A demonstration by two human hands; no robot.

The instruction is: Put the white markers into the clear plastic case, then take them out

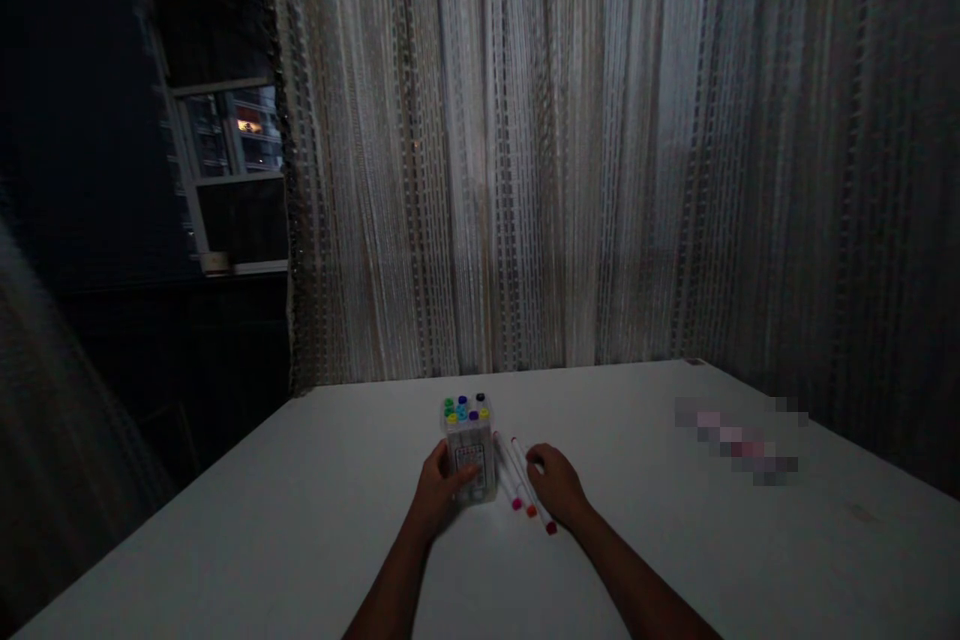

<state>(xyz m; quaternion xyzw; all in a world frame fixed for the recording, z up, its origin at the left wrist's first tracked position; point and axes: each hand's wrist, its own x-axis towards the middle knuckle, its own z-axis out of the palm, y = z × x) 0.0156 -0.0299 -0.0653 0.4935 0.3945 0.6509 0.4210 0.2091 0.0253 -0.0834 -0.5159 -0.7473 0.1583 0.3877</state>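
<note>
A clear plastic marker case (472,450) with a printed label stands upright on the white table, several markers inside with green, blue, purple and yellow ends up. My left hand (439,492) grips its left side, thumb across the front. Just right of the case lie three loose white markers: one with a magenta end (508,475), one with an orange end (525,495) and one with a dark red end (541,507). My right hand (556,482) rests beside the dark red one, fingers loosely curled with a gap at the thumb. Whether it touches that marker is unclear.
The white table (300,510) reaches back to a long pale curtain (487,170). A blurred-out pinkish item (731,435) lies at the right of the table. A window (232,135) with a small pot (215,263) on its sill is at the left. Lighting is dim.
</note>
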